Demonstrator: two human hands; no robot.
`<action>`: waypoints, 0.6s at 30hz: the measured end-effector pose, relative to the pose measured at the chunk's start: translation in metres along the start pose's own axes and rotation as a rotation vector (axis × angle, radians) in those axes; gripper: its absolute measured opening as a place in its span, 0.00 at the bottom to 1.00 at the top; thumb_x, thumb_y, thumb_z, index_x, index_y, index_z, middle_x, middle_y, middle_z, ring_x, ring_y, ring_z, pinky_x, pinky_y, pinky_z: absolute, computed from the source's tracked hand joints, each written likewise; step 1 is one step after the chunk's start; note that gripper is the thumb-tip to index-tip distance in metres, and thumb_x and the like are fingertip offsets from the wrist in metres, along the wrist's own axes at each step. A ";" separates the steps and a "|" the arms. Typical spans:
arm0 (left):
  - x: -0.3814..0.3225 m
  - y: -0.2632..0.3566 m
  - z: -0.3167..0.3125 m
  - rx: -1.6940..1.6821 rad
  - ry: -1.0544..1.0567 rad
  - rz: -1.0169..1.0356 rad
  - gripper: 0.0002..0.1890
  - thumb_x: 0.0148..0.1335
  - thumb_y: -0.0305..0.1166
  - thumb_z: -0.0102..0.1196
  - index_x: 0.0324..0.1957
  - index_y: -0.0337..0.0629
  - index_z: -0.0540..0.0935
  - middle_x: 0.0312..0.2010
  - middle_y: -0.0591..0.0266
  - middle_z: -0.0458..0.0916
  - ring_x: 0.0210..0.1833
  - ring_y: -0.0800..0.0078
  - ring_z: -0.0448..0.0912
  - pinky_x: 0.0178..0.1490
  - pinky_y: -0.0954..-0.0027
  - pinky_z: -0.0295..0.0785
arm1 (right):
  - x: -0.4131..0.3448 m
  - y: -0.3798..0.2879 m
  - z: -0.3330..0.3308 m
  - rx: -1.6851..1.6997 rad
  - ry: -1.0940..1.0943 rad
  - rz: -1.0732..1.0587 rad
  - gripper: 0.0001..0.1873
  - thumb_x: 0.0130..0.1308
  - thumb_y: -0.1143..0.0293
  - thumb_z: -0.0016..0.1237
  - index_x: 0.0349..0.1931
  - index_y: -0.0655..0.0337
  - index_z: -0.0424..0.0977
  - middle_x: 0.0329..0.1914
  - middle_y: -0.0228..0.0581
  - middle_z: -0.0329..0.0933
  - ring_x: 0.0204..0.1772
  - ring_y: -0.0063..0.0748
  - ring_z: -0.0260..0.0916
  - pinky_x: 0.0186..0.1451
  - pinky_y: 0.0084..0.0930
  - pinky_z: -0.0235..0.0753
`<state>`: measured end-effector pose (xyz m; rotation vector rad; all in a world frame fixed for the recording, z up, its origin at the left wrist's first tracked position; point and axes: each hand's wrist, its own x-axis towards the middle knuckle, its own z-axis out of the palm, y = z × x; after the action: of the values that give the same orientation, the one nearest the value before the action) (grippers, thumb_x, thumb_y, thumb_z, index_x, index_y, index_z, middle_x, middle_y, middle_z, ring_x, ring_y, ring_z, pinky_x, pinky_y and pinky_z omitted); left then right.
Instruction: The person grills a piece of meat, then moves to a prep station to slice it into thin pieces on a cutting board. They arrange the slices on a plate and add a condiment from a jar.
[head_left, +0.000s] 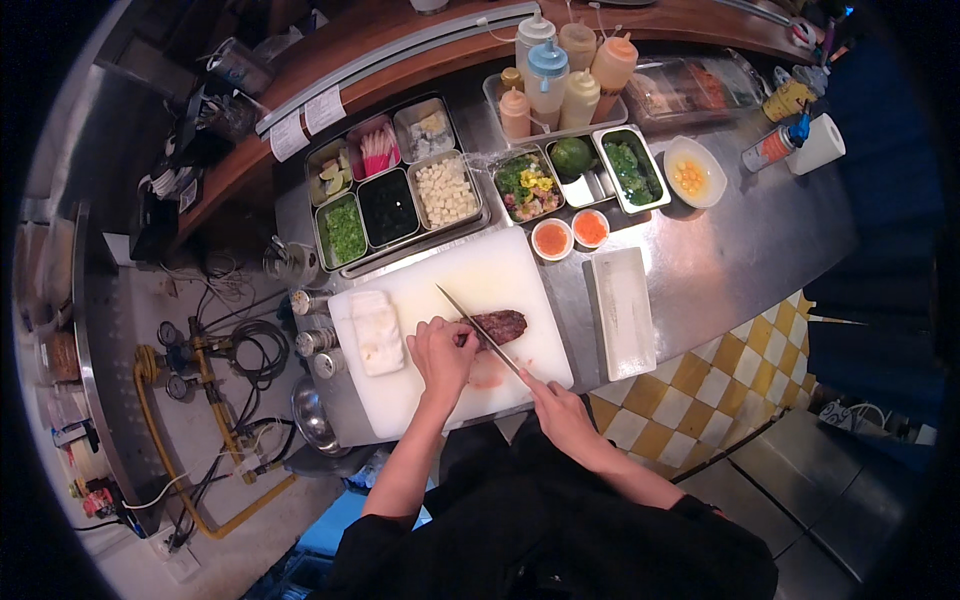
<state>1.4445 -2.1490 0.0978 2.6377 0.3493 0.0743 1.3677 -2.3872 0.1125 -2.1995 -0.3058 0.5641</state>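
Note:
A piece of browned meat (504, 325) lies on the white cutting board (472, 262), with reddish juice (486, 373) on the board below it. My right hand (561, 414) grips the handle of a long kitchen knife (500, 352). Its blade crosses the meat at a slant, tip pointing up and left; how deep the edge sits cannot be seen. At the meat's left end, the curled fingers of my left hand (444, 358) hold it beside the blade and partly hide it. A folded white cloth (377, 332) rests on the board's left side.
Inset pans with diced white cubes (447, 189) and chopped greens (343, 231) stand behind the board. Two sauce cups (552, 239) and a rectangular plate (624, 315) sit to the right. Farther back are squeeze bottles (546, 71), a bowl of yolks (694, 172) and a torch (768, 148). Shakers (315, 342) line the left.

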 end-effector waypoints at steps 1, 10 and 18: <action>0.000 0.000 -0.002 0.013 -0.013 -0.003 0.05 0.50 0.33 0.75 0.31 0.51 0.93 0.28 0.67 0.81 0.40 0.62 0.78 0.47 0.56 0.64 | -0.011 0.001 -0.001 0.009 0.012 -0.003 0.31 0.75 0.77 0.50 0.78 0.49 0.68 0.46 0.59 0.80 0.44 0.66 0.82 0.47 0.54 0.82; 0.000 0.001 -0.006 0.009 -0.039 -0.019 0.05 0.52 0.34 0.75 0.31 0.50 0.94 0.30 0.66 0.83 0.42 0.61 0.77 0.48 0.56 0.63 | -0.015 0.013 0.005 0.068 0.025 -0.031 0.32 0.74 0.78 0.52 0.77 0.49 0.68 0.44 0.58 0.80 0.45 0.65 0.81 0.47 0.52 0.82; 0.001 0.003 -0.005 0.004 -0.009 -0.002 0.05 0.50 0.34 0.76 0.31 0.51 0.94 0.27 0.66 0.80 0.41 0.62 0.77 0.48 0.57 0.63 | -0.031 0.023 0.007 0.109 0.054 -0.023 0.32 0.75 0.77 0.53 0.78 0.45 0.69 0.42 0.56 0.78 0.42 0.63 0.80 0.45 0.51 0.80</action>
<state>1.4453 -2.1488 0.1036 2.6410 0.3488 0.0609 1.3380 -2.4087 0.0997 -2.1001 -0.2652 0.4969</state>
